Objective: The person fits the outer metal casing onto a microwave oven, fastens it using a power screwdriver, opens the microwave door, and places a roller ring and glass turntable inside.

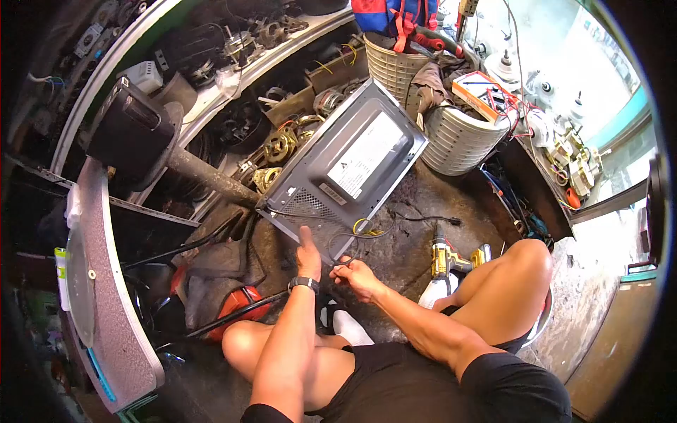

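R hand (358,279) pinches dark cord (343,263), fingers closed on it, prob. to control slack. L hand (308,264) beside it, thumb up; can't tell if gripping. Grey appliance (352,202) just beyond both, tilted, prob. for access. Farther off, to R: white basket (462,144) w/ orange box (471,99) on top; tan basket (389,70) w/ red-blue bag (384,17).

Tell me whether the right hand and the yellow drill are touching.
Apart: the head view shows floor between the right hand and the yellow drill.
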Demonstrator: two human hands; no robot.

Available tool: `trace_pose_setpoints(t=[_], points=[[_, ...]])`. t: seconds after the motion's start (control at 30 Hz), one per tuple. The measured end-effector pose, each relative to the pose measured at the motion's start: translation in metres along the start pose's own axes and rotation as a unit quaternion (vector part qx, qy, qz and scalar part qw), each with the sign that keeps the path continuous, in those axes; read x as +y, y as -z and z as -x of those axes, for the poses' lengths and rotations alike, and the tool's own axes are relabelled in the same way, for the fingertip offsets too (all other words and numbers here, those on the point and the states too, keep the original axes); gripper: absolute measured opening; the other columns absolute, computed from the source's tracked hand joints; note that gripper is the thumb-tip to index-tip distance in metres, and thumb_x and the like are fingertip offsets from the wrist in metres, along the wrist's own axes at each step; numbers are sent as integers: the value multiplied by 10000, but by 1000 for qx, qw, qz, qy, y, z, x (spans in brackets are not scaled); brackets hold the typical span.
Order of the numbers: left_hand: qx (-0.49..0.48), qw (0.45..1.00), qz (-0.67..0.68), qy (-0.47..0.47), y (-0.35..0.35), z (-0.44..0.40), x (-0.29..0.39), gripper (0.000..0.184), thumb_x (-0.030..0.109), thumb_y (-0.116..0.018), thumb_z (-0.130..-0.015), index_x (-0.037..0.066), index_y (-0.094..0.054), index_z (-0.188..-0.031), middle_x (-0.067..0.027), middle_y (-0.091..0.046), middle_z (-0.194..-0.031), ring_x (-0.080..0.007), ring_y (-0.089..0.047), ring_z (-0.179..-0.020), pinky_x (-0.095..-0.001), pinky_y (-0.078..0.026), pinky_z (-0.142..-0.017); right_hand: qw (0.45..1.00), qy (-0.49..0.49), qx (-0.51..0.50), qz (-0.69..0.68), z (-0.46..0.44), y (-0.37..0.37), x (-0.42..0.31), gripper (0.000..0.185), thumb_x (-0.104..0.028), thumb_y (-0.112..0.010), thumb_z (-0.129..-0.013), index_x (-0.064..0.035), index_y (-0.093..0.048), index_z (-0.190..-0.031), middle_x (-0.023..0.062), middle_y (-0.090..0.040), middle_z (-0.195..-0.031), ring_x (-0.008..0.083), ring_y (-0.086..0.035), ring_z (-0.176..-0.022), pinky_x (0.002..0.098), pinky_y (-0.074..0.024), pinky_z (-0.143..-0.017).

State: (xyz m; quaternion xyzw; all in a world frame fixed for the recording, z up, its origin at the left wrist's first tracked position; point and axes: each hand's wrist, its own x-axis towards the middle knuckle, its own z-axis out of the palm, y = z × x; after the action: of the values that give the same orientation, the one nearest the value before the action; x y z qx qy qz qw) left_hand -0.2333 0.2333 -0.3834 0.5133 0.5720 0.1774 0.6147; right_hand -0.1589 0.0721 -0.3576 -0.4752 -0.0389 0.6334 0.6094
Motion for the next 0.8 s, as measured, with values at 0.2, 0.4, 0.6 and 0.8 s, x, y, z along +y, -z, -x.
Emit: trace_pose_setpoints(t=[0.2, 0.4, 0.6, 0.8], points=[[-62, 976, 206, 11, -16, 25, 8, 1117, 890, -538, -766, -11, -469, -1423, -113, -595, -1376, -289, -614, -1199, -465, -491, -1038, 999, 33, -25, 11, -6, 9, 7, 169, -147, -585, -1014, -39, -621, -1140, 34, -683, -963, 98, -593, -784, 258, -503, -750], [-73, 920, 384, -18, -33, 55, 10, 1182, 930, -543, -725, 97, -359, -1542, -112, -450, -1521, -334, -458, -1357, -504, -416, -1099, 998, 54, 19, 1, -4, 2, -1, 183, -124, -622, -994, -14, -659, -1135, 17, -690, -899, 90, -590, -756, 250, -485, -710], [-62, 928, 365, 40, -31, 50, 8, 1152, 934, -555, -707, 110, -397, -1496, -124, -544, -1375, -345, -581, -1138, -509, -525, -873, 994, 61, 41, 83, 2, -7, -12, 143, -142, -660, -981, -12, -697, -934, 5, -671, -816, 92, -569, -704, 258, -469, -680], [-9, 922, 383, 60, -43, 35, -4, 1151, 959, -528, -699, 60, -446, -1413, -142, -610, -1220, -354, -663, -848, -493, -598, -643, 961, 106, 127, 219, -18, -9, 5, 187, -143, -676, -966, 33, -728, -998, 55, -727, -884, 121, -625, -783, 312, -504, -718]])
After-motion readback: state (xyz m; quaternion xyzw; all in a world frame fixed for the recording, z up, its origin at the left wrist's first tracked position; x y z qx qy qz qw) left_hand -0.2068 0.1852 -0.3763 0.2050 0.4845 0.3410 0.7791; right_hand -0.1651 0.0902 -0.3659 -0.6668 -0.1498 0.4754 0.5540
